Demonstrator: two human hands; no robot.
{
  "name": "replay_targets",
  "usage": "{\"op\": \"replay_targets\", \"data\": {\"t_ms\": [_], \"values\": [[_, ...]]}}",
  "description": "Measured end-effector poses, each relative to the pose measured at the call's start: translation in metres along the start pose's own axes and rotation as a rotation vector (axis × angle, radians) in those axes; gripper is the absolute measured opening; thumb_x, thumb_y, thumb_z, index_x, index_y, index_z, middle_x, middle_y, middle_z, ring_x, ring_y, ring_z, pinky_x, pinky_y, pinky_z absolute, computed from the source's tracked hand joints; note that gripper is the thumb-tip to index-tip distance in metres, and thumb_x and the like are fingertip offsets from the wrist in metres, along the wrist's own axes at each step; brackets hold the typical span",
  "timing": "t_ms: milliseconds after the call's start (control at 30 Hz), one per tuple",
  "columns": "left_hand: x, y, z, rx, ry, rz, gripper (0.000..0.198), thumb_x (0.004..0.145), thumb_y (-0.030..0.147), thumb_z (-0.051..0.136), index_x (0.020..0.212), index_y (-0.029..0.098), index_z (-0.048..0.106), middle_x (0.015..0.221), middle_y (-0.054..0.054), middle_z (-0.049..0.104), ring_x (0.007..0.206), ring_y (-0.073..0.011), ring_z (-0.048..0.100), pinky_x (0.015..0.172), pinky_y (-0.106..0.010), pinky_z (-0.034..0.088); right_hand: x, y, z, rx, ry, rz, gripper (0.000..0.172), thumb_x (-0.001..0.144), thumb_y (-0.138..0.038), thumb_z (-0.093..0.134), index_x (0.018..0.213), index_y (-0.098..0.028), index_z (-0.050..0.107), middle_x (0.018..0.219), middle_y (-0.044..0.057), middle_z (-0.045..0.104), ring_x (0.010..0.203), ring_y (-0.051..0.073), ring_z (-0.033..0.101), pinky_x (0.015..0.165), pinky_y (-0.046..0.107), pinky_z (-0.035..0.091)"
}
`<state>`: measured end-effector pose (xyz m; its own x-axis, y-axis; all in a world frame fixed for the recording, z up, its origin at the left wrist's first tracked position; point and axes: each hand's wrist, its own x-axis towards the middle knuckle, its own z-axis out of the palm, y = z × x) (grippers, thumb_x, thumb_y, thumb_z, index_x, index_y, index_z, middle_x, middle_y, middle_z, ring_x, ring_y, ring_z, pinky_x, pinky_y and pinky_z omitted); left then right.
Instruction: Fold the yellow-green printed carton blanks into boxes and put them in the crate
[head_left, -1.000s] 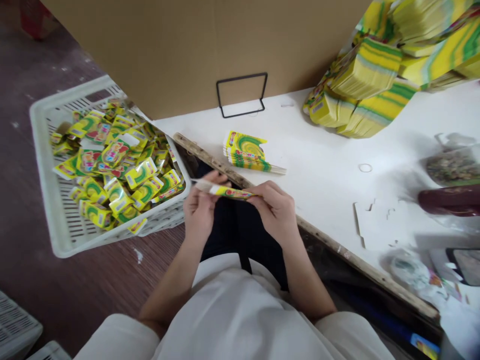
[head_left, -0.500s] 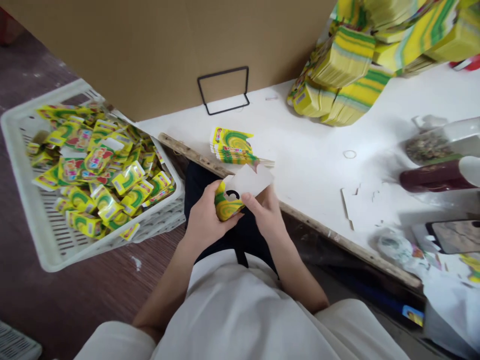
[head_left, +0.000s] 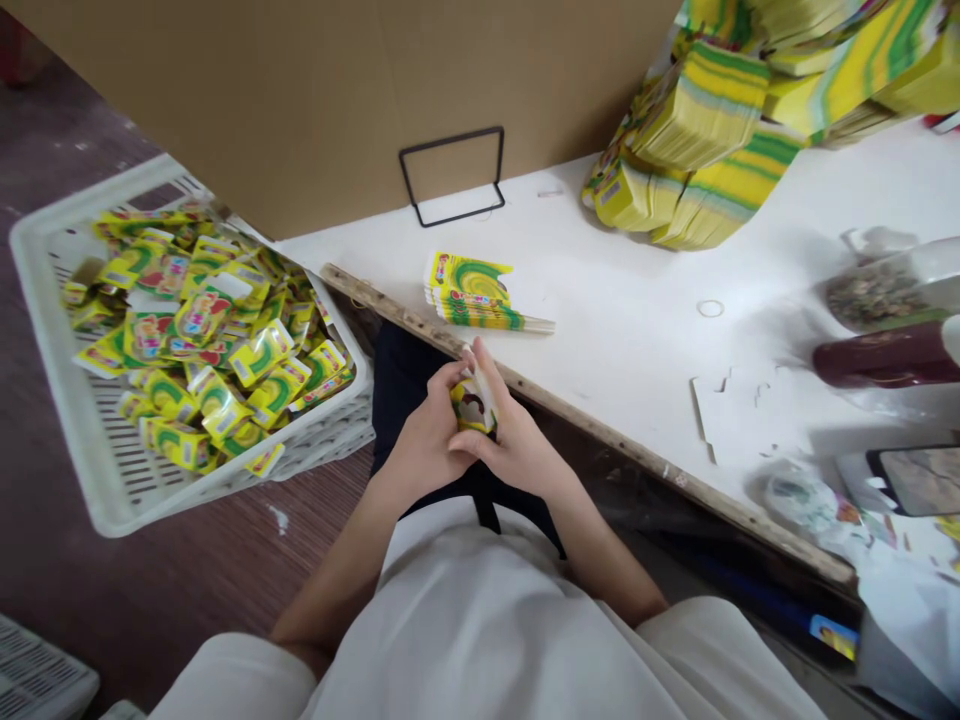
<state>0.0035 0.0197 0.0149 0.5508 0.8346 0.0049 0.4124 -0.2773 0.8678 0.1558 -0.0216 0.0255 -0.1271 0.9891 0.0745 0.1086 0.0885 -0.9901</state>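
One small cardboard box [head_left: 462, 396], yellow-green, dark rounded cutout, just off near edge of white table [head_left: 630, 320]. Left hand [head_left: 424, 440]: fingers curled round box. Right hand [head_left: 517, 440]: thumb and straighter fingers gripping box's other side. On table: one fanned stack of flat cartons [head_left: 472, 285], one rectangular black wire stand [head_left: 463, 214]. Left of table: one slatted plastic basket [head_left: 112, 520], many boxes heaped inside.

boxes [head_left: 199, 345] in basket [head_left: 69, 400], left | carton stack [head_left: 474, 290] on table [head_left: 637, 330], right
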Motion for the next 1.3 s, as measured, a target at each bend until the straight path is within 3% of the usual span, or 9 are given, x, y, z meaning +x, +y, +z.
{"op": "replay_targets", "data": {"t_ms": [233, 400, 567, 667, 767, 867, 967, 1033, 1300], "values": [[0.005, -0.004, -0.002, 0.152, 0.198, 0.012, 0.070, 0.066, 0.016, 0.076, 0.132, 0.023, 0.053, 0.131, -0.012, 0.060, 0.123, -0.0352, 0.056, 0.105, -0.053, 0.044, 0.000, 0.006, -0.004, -0.290, 0.217, -0.103, 0.066, 0.105, -0.025, 0.041, 0.164, -0.036, 0.014, 0.167, 0.005, 0.034, 0.154, 0.022, 0.033, 0.125, 0.048, 0.034], [0.005, -0.002, -0.026, 0.166, 0.123, 0.023, 0.055, 0.064, 0.028, 0.085, 0.116, 0.026, 0.065, 0.113, -0.007, 0.073, 0.103, -0.0327, 0.066, 0.095, -0.046, 0.050, -0.002, 0.011, -0.022, -0.407, -0.049, -0.121, 0.069, 0.098, -0.044, 0.059, 0.160, -0.031, 0.032, 0.173, 0.010, 0.011, 0.158, 0.032, 0.020, 0.122, 0.054, 0.036], [0.008, 0.008, -0.035, 0.156, 0.031, 0.065, 0.053, 0.064, 0.030, 0.086, 0.114, 0.028, 0.069, 0.109, -0.005, 0.075, 0.098, -0.0303, 0.069, 0.095, -0.044, 0.051, -0.003, 0.001, -0.047, -0.361, -0.160, -0.148, 0.033, 0.097, -0.043, 0.061, 0.124, -0.027, 0.071, 0.160, 0.012, 0.042, 0.147, 0.030, 0.045, 0.117, 0.049, 0.044], [0.009, 0.015, -0.032, 0.165, 0.046, 0.075, 0.052, 0.065, 0.030, 0.085, 0.114, 0.027, 0.069, 0.107, -0.005, 0.075, 0.099, -0.0307, 0.068, 0.095, -0.044, 0.051, -0.001, -0.003, -0.043, -0.343, -0.133, -0.154, 0.032, 0.098, -0.043, 0.060, 0.122, -0.023, 0.067, 0.149, 0.016, 0.051, 0.146, 0.029, 0.044, 0.117, 0.050, 0.044], [0.007, 0.013, -0.027, 0.151, 0.107, 0.030, 0.053, 0.062, 0.028, 0.086, 0.112, 0.026, 0.069, 0.105, -0.005, 0.074, 0.100, -0.0305, 0.068, 0.095, -0.044, 0.052, 0.000, 0.002, -0.026, -0.299, 0.033, -0.173, 0.055, 0.097, -0.047, 0.060, 0.143, -0.020, 0.045, 0.151, 0.020, 0.047, 0.149, 0.029, 0.039, 0.120, 0.053, 0.039], [0.003, -0.002, -0.029, -0.152, 0.299, -0.017, 0.057, 0.065, 0.038, 0.088, 0.115, 0.025, 0.066, 0.108, -0.005, 0.072, 0.097, -0.0257, 0.068, 0.088, -0.038, 0.055, 0.005, 0.008, -0.018, -0.211, 0.120, -0.169, 0.078, 0.091, -0.056, 0.066, 0.152, -0.022, 0.031, 0.152, 0.021, 0.046, 0.141, 0.028, 0.049, 0.113, 0.048, 0.047], [0.004, -0.024, -0.036, -0.623, 0.741, -0.030, 0.046, 0.085, 0.067, 0.062, 0.113, 0.030, 0.061, 0.120, -0.003, 0.069, 0.110, -0.0220, 0.066, 0.090, -0.035, 0.056, 0.022, 0.010, -0.032, -0.289, 0.274, -0.091, 0.050, 0.094, -0.051, 0.064, 0.134, -0.024, 0.052, 0.131, 0.013, 0.062, 0.120, 0.025, 0.062, 0.099, 0.042, 0.055], [0.007, -0.035, -0.038, -0.878, 0.869, -0.108, 0.054, 0.091, 0.078, 0.038, 0.101, 0.029, 0.061, 0.120, -0.001, 0.068, 0.124, -0.0208, 0.062, 0.099, -0.037, 0.053, 0.042, 0.011, -0.045, -0.436, 0.416, -0.022, 0.030, 0.096, -0.042, 0.060, 0.121, -0.024, 0.060, 0.119, 0.011, 0.066, 0.110, 0.024, 0.064, 0.096, 0.042, 0.054], [0.010, -0.021, 0.003, -1.151, 0.552, -0.434, 0.045, 0.079, 0.051, 0.077, 0.113, 0.023, 0.066, 0.111, -0.006, 0.072, 0.091, -0.0155, 0.070, 0.076, -0.026, 0.058, 0.107, 0.032, -0.055, -0.901, 0.530, 0.262, 0.017, 0.087, -0.022, 0.068, 0.101, -0.014, 0.062, 0.109, 0.018, 0.061, 0.108, 0.033, 0.053, 0.097, 0.052, 0.043]]}}
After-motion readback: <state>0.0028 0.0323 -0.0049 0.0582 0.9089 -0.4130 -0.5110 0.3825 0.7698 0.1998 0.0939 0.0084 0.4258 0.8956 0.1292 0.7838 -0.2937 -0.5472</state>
